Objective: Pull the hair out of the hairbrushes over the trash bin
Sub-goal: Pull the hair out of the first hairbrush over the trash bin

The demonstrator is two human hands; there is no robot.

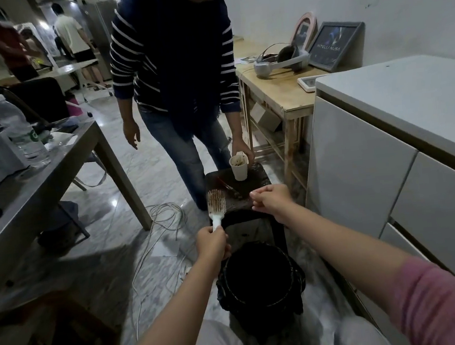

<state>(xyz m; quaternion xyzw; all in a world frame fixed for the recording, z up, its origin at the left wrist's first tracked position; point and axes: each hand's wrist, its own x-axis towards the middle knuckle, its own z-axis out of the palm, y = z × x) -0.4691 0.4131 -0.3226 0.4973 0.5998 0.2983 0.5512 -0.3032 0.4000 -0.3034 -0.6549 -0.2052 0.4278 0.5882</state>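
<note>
Our left hand (212, 242) wraps its fingers round the hairbrush (216, 205) handle; our right hand (270, 200) fingers curl, pinching something unclear, trash bin (260, 281) below.

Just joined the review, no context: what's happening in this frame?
A seated person's left hand grips a white hairbrush by its handle, its bristles matted with hair. The right hand is curled beside it over a dark stool. A black-lined trash bin sits below. Someone standing holds a paper cup on the stool.
</note>
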